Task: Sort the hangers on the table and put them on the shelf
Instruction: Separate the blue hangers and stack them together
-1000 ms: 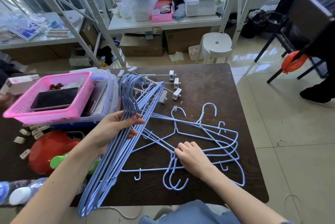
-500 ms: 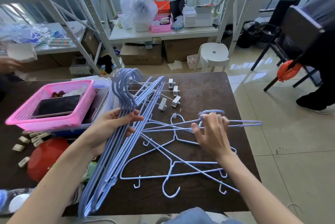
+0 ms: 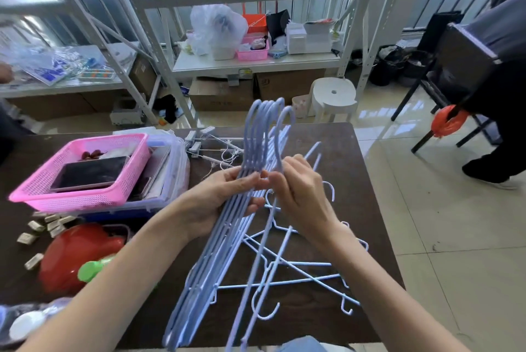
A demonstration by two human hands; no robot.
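My left hand (image 3: 225,203) grips a bundle of several light-blue hangers (image 3: 216,260) by their necks, hooks pointing up over the dark brown table (image 3: 350,158). Pressed against that bundle is one more blue hanger (image 3: 286,126), held at its neck by my right hand (image 3: 301,198). A few loose blue hangers (image 3: 299,269) lie crossed on the table under my right forearm. White clip hangers (image 3: 210,146) lie at the back, beside the baskets. The white metal shelf (image 3: 256,65) stands beyond the table's far edge.
A pink basket (image 3: 85,198) sits in a clear tub at the left. A red object (image 3: 74,254) with a green cap and small tags lie at the front left. A white stool (image 3: 334,98) stands before the shelf. A person (image 3: 501,123) stands at the right.
My right hand lifted one hanger off the table pile and brought it left against the bundle. My left hand raised the bundle so that the hooks stand higher.
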